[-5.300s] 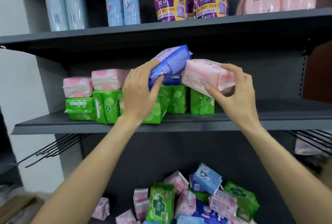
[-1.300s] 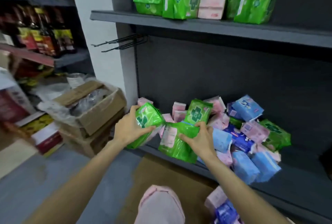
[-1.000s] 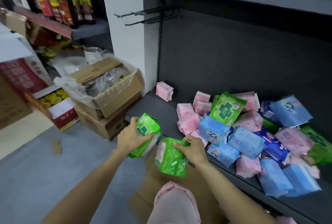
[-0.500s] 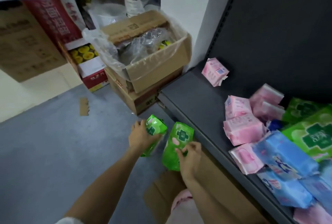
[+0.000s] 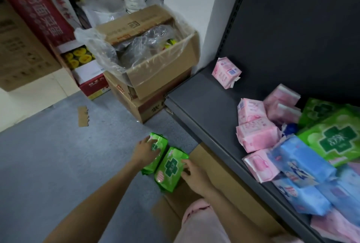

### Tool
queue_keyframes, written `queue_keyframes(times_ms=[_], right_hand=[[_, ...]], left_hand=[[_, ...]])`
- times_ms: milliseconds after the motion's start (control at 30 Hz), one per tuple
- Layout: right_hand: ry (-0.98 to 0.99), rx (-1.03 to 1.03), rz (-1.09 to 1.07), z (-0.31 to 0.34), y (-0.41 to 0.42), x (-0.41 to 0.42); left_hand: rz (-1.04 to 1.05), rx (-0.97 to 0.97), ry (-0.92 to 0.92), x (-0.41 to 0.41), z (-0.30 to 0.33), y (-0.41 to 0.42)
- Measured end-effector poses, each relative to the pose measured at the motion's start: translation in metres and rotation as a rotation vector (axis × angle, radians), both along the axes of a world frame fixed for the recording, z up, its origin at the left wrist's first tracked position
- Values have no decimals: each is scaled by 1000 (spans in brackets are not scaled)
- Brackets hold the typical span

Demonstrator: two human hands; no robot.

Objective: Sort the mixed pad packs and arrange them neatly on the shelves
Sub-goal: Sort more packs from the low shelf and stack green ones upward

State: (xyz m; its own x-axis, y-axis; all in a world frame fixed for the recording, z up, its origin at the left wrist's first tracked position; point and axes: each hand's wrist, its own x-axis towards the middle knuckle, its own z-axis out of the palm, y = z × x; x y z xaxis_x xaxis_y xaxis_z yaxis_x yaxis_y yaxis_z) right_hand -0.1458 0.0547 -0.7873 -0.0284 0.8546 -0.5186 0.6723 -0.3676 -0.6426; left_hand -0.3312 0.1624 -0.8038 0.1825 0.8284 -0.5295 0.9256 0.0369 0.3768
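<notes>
Low in the middle of the frame, two soft green plastic pad packs lie side by side on the grey floor, their long axes running from lower right to upper left. The left hand (image 5: 145, 152) rests on top of the left green pack (image 5: 155, 153), fingers curved over it. The right hand (image 5: 191, 172) grips the right edge of the right green pack (image 5: 169, 168), thumb on the front. Both forearms reach up from the lower frame. The dark grey bottom shelf (image 5: 204, 110) with the mixed heap of pink, blue and green packs (image 5: 292, 145) lies to the right, nearer the right hand.
</notes>
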Motion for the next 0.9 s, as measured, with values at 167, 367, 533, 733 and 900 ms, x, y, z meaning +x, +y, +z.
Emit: queue_keyframes(times_ms=[167, 367, 533, 733, 900], right_hand=[[-189, 90, 195, 65, 10, 24], [-440, 24, 503, 181, -11, 48], [-445, 247, 489, 310, -68, 80], [-341, 913, 55, 451, -147, 119], [-451, 1336, -241, 521, -179, 165]], left_hand=[[-250, 91, -101, 29, 95, 6], [-558, 418, -103, 59, 226, -24], [-725, 985, -581, 80, 341, -75], [-723, 1328, -1013, 137, 445, -100], [-813, 1448, -1031, 200, 520, -112]])
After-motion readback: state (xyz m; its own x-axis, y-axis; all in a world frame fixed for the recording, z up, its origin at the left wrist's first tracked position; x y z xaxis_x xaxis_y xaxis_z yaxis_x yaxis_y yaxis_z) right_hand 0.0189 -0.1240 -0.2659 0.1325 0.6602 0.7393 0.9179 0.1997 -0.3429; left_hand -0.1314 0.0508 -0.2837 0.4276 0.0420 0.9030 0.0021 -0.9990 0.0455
